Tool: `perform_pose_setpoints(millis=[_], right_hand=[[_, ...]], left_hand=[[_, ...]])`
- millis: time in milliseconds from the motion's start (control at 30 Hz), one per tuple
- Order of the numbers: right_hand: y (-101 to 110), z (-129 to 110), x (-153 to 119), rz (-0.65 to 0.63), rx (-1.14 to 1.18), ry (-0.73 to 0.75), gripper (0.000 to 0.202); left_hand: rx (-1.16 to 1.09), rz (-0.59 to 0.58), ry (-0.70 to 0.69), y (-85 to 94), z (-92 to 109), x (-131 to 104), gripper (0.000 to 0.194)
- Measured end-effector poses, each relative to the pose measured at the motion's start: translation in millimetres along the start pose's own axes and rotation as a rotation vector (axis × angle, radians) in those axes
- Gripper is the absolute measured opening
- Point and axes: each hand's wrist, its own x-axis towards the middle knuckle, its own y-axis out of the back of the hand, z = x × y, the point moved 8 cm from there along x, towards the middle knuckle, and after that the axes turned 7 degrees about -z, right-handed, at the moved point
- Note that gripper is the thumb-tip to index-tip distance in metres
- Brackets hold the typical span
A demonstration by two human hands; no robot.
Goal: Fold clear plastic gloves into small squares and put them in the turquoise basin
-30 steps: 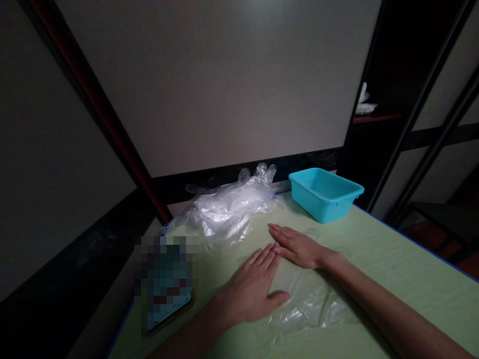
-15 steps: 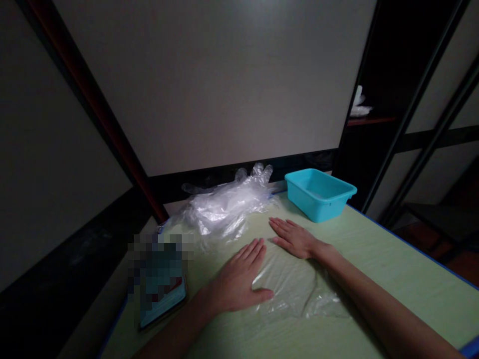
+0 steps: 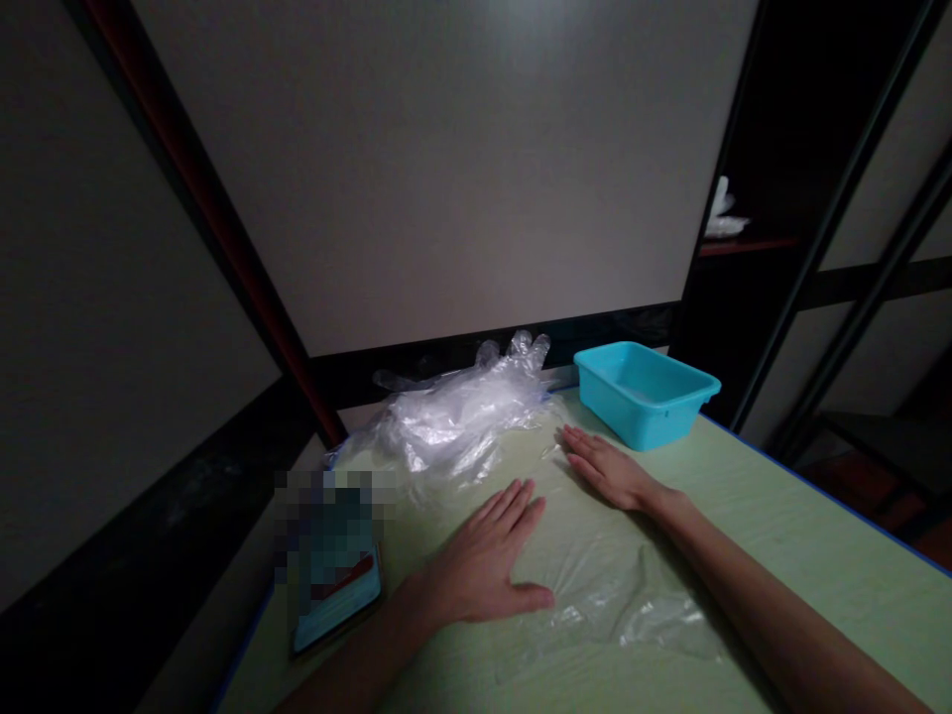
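In the head view, a clear plastic film (image 3: 587, 600) lies spread on the worktop (image 3: 803, 526) in front of you, wrinkled toward its near edge. Your left hand (image 3: 487, 565) is at its 9 to 10 o'clock, flat, fingers extended and thumb spread; your right hand (image 3: 608, 474) lies at its 12 o'clock, palm down, fingers stretched forward. Neither grasps anything, and the two are apart. The film looks almost weightless, limp and slick, so it should slide or cling under a palm, and a sharp tug could tear or stretch it. The raised folds at its 4 to 5 o'clock look the easiest place to pinch; the smooth part gives fingertips little to catch. Its outline is hard to read in this dim light, and it may well be a disposable glove.

At 11 o'clock sits a loose heap of clear plastic gloves (image 3: 461, 412) (finger-shaped ends poke up at the back), near enough to snag or mix in. The turquoise basin (image 3: 647, 397) stands upright at 1 o'clock, just beyond your right hand, limiting its forward reach. A partly pixelated device (image 3: 342, 595) lies at 9 o'clock beside your left forearm.
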Motion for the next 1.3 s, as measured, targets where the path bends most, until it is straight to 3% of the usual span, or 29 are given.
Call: perform_pose_setpoints(millis=[133,267,367,533,933,1300], right_hand=[[11,-11,-4,0.022,0.012,0.050,0.050],[13,-38,-5,0.011,0.042,0.182,0.047],[2,-47,-3,-0.056,0.011,0.210,0.046],[-16,-38,2,-0.130,-0.044,0.171,0.051],[-15,-31,4,-0.166,-0.089,0.141,0.054],[-15,2,1,-0.096,-0.076,0.055,0.057]], left_hand=[[-0.020,0.031,0.011,17.5,4,3,0.085],[-0.035,0.161,0.132,32.4,14,18,0.057],[-0.029,0.189,0.199,22.1,20,37,0.054],[0.005,0.160,0.276,-4.4,12,54,0.062],[0.074,0.135,0.291,-13.4,-25,8,0.065],[0.044,0.126,0.290,-10.6,-23,4,0.079]])
